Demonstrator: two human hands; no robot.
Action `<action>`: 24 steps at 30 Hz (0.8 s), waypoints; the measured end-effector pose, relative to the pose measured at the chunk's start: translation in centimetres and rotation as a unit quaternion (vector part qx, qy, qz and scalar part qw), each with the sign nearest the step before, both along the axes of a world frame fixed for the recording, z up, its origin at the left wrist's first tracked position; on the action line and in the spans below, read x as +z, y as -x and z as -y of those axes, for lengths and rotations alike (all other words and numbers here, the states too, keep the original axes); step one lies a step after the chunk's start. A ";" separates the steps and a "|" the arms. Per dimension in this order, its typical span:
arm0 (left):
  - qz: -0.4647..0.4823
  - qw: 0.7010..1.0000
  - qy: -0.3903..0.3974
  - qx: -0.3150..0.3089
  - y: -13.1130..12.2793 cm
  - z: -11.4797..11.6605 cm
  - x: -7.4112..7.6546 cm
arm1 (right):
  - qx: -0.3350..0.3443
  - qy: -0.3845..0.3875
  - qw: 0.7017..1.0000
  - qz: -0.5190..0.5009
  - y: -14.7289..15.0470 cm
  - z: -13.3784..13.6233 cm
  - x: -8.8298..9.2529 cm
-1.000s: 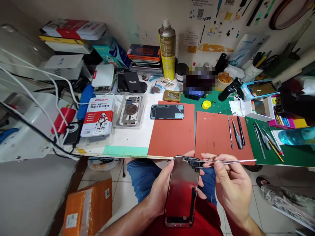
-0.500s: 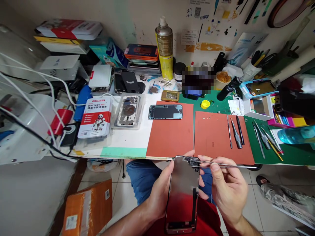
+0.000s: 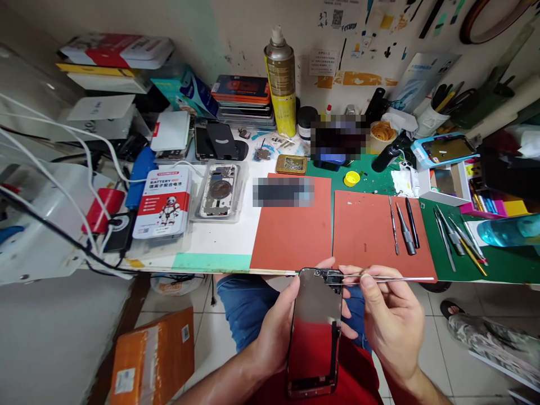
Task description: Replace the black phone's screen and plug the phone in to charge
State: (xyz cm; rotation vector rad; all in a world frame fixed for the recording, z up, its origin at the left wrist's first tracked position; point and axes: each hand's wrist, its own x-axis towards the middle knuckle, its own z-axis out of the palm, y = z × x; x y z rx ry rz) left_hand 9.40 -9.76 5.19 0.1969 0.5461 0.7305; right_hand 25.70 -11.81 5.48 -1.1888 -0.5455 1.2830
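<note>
My left hand (image 3: 280,318) is closed around a phone screen assembly (image 3: 314,337), its metal back turned up toward me. The thumb lies along the left edge and fingertips show past the right edge. Pinched in my right hand (image 3: 390,320) is a pair of thin metal tweezers (image 3: 379,278). Their tips reach the small dark parts at the screen's top right corner; whether they grip anything there is too small to tell. The screen is held over my lap, just in front of the table edge.
Two reddish-brown mats (image 3: 291,230) lie on the table; a pixelated object rests on the left one. Picks and pens (image 3: 405,229) lie on the right mat. An opened phone housing (image 3: 220,191) sits in a clear tray beside a battery box (image 3: 163,202). A spray can (image 3: 280,84) stands behind.
The rear end of the tweezers has risen and shifted slightly left. Both hands and the screen stay nearly where they were.
</note>
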 end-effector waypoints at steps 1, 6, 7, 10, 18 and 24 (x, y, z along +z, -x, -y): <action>-0.002 1.000 -0.002 0.002 0.0 0.0 0.0 | 0.010 0.005 1.000 -0.007 -0.2 0.0 -0.1; -0.012 1.000 0.006 0.018 -0.3 0.0 0.0 | 0.038 0.026 0.999 -0.013 -1.0 -0.5 -0.3; -0.012 1.000 0.006 0.020 -0.3 0.0 0.0 | 0.037 0.025 0.999 -0.009 -1.1 -0.7 -0.2; -0.006 1.000 -0.001 0.017 -0.3 0.1 -0.3 | 0.030 0.028 0.999 0.008 -1.1 -1.3 0.4; -0.026 0.999 0.003 0.025 -0.5 0.1 -0.2 | 0.048 0.024 0.998 -0.029 -1.1 -1.1 0.4; -0.031 0.999 -0.004 0.020 -0.5 0.2 -0.2 | 0.041 0.033 0.999 -0.001 -1.4 -1.5 0.4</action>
